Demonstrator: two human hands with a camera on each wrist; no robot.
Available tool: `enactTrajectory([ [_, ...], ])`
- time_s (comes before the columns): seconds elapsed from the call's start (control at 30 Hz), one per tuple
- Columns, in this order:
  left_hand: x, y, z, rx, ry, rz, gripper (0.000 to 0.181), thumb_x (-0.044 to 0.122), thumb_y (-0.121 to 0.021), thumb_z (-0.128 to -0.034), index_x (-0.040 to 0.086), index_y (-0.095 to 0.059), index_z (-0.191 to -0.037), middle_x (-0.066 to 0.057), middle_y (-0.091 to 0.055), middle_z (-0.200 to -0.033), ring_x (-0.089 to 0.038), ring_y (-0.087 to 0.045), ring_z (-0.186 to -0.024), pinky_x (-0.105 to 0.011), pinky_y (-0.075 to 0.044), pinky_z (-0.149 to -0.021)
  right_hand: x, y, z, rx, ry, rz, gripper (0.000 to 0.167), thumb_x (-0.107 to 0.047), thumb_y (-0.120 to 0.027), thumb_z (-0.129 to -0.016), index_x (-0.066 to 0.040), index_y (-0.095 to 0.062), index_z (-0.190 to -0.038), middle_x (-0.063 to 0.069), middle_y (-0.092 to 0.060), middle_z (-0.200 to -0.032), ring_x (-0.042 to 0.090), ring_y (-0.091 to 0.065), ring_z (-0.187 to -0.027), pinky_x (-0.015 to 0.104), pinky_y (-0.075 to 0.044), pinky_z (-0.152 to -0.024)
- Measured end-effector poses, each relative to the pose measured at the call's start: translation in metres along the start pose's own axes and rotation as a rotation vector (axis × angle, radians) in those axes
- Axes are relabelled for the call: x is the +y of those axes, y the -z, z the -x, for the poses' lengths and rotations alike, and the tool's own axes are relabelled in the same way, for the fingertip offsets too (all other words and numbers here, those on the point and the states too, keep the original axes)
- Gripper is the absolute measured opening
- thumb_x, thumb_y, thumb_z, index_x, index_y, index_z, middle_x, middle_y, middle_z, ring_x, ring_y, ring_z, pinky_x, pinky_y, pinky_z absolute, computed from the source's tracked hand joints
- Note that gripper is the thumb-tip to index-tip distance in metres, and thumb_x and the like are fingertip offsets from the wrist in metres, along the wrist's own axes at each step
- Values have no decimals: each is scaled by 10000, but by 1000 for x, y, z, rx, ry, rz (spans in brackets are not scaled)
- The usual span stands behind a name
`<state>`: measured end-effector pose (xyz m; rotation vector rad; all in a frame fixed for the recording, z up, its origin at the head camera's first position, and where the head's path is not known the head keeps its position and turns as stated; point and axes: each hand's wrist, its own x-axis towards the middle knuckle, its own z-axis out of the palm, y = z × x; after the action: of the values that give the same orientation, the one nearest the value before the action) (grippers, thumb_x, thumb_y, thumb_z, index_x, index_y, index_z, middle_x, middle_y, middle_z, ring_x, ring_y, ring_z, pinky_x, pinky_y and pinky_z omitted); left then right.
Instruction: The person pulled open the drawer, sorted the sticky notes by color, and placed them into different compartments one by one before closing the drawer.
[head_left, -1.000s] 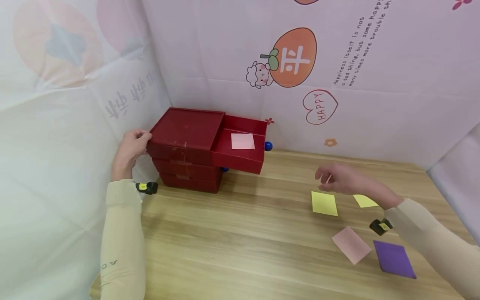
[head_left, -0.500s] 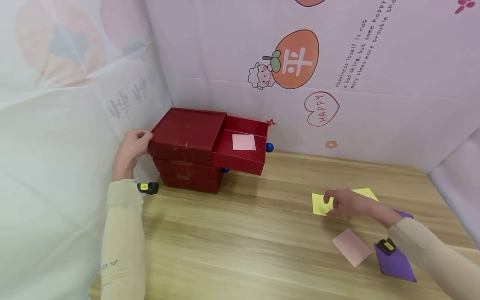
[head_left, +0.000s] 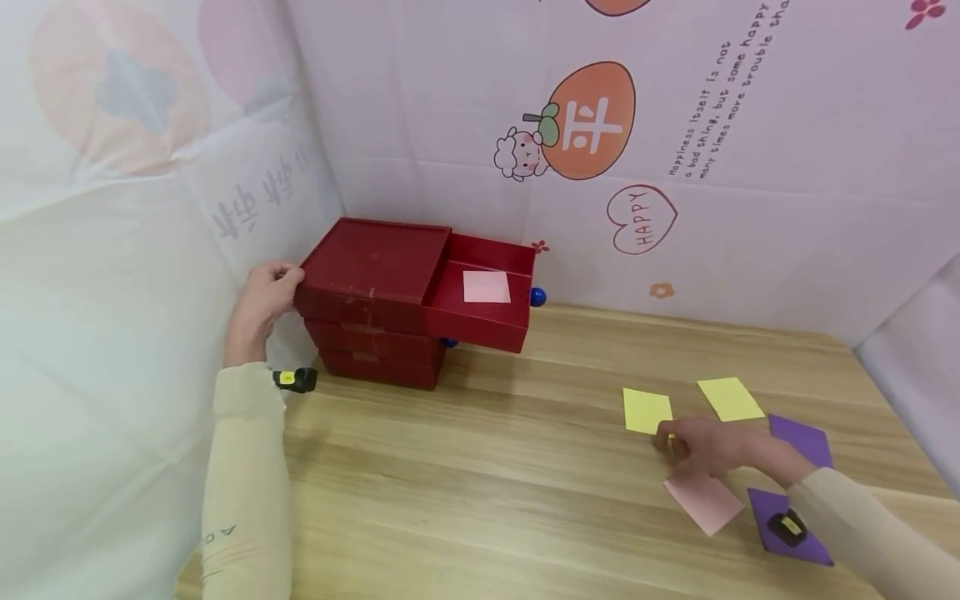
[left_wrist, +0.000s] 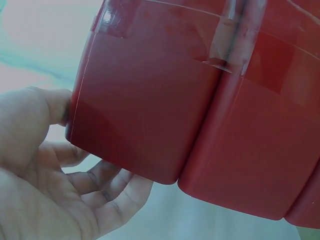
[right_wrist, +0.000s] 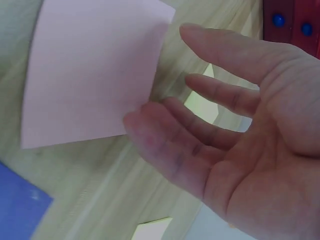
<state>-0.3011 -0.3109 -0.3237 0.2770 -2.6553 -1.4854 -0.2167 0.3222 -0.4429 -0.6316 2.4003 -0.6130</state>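
At the left, a dark red stack of drawers stands with its top drawer pulled out to the right. A pink sticky note lies inside that drawer. My left hand grips the stack's rear top corner; the left wrist view has the thumb on the top and the fingers curled against the back. Over the far corner of a pink sticky note on the table hovers my right hand. In the right wrist view its thumb and fingers are spread, with nothing between them, near the note.
Two yellow sticky notes lie just beyond the right hand. Two purple notes are to its right, one partly covered by the wrist camera. Blue knobs mark the drawer fronts. Printed cloth walls border the wooden table.
My right hand has come down and toward me, from above the yellow notes to the pink note. The left hand stays on the stack, and the drawer has not moved.
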Motion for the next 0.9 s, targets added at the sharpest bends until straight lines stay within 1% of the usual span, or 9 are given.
enactTrajectory([
  [0.07, 0, 0, 1, 1, 1, 1, 451, 306, -396, -1002, -33, -530, -1267, -57, -533, -1058, -80, -544, -816, -255, -536, -744, 2, -2, 2, 5, 6, 1, 314, -131, -745, -793, -111, -580, -1060, 27, -525, -806, 75, -517, -629, 181, -437, -483],
  [0.2, 0, -1, 1, 5, 6, 3, 454, 315, -390, -1002, -24, -527, -1271, -73, -527, -1096, -116, -539, -865, -256, -529, -750, 7, -4, 5, 54, 48, 77, 324, -150, -761, -780, -93, -605, -1058, 12, -538, -806, 35, -477, -656, 184, -419, -536],
  [0.3, 1, -1, 0, 9, 8, -1, 454, 326, -387, -1004, -15, -533, -1265, -84, -532, -1113, -146, -535, -891, -275, -526, -768, 10, -6, 6, 83, 58, 122, 317, -148, -771, -763, -110, -617, -1038, 7, -545, -809, 33, -462, -682, 203, -418, -564],
  [0.37, 1, -1, -1, 12, 7, 5, 452, 329, -392, -1004, -15, -541, -1256, -78, -540, -1094, -143, -547, -873, -288, -533, -772, 10, -7, 6, 91, 63, 128, 287, -114, -763, -750, -133, -620, -998, 3, -540, -786, 31, -465, -664, 203, -421, -552],
  [0.47, 1, 0, 0, 12, 3, 17, 442, 326, -402, -1000, -16, -547, -1239, -41, -545, -1042, -111, -553, -831, -287, -537, -761, 12, -9, 7, 103, 106, 161, 260, -61, -746, -727, -168, -602, -915, -13, -522, -736, 14, -444, -621, 194, -404, -516],
  [0.57, 0, 1, 0, 15, -2, 23, 429, 322, -407, -998, -13, -548, -1225, -19, -538, -1021, -94, -547, -820, -283, -538, -761, 14, -9, 6, 119, 149, 204, 275, -39, -734, -724, -205, -578, -879, -19, -500, -736, 14, -414, -629, 185, -377, -522],
  [0.77, -1, 0, 0, 12, -3, 20, 453, 335, -401, -998, -13, -541, -1252, -36, -533, -1059, -104, -547, -848, -284, -537, -783, 21, -10, 7, 144, 197, 248, 318, -16, -720, -716, -236, -589, -904, -27, -487, -806, 43, -410, -712, 187, -352, -578],
  [0.9, -2, -1, -2, 11, 0, 25, 451, 330, -404, -998, -15, -545, -1251, -20, -537, -1034, -86, -549, -820, -272, -536, -761, 22, -12, 7, 170, 273, 292, 301, -20, -737, -729, -244, -595, -871, -53, -491, -804, 14, -405, -715, 172, -351, -573],
])
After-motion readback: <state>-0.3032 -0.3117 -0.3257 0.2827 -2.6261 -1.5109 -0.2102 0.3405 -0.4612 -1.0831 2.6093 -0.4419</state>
